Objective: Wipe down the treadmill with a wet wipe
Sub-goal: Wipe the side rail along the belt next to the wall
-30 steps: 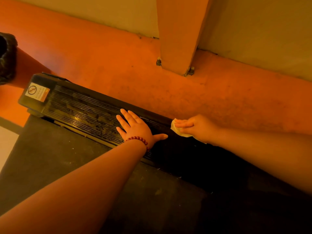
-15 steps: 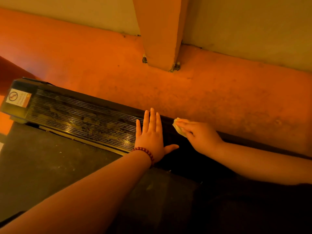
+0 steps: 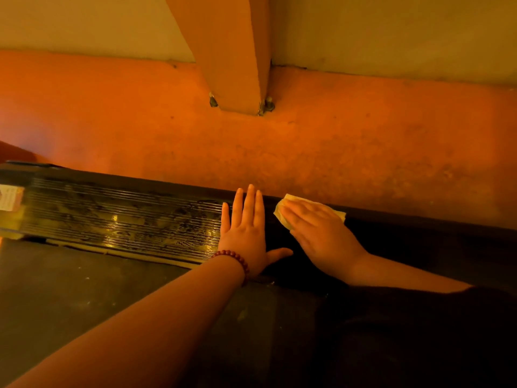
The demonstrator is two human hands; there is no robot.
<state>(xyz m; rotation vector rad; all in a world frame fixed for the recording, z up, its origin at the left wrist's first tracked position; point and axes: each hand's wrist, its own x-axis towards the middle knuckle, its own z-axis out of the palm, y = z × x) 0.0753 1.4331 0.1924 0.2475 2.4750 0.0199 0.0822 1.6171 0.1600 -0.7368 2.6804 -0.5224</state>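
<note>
Both hands lie palm-down on the treadmill (image 3: 173,278), close beside each other but apart. Nearest the camera, bare forearms reach over the dark, dusty belt (image 3: 70,292). The left hand (image 3: 244,235), with a red bead bracelet (image 3: 234,256) at the wrist, rests flat on the ribbed side rail (image 3: 112,219), fingers straight and together, thumb spread, holding nothing. Just to its right, the right hand (image 3: 317,233) presses a pale wet wipe (image 3: 335,214) onto the rail's far edge with flat, extended fingers; the wipe shows past the fingertips and the far side of the hand. The rail left of the hands glistens in wet patches, and a warning label (image 3: 8,198) sits at its left end. Beyond the treadmill runs orange floor (image 3: 321,152), then a bolted orange post (image 3: 235,57) standing against a pale wall (image 3: 391,32)
</note>
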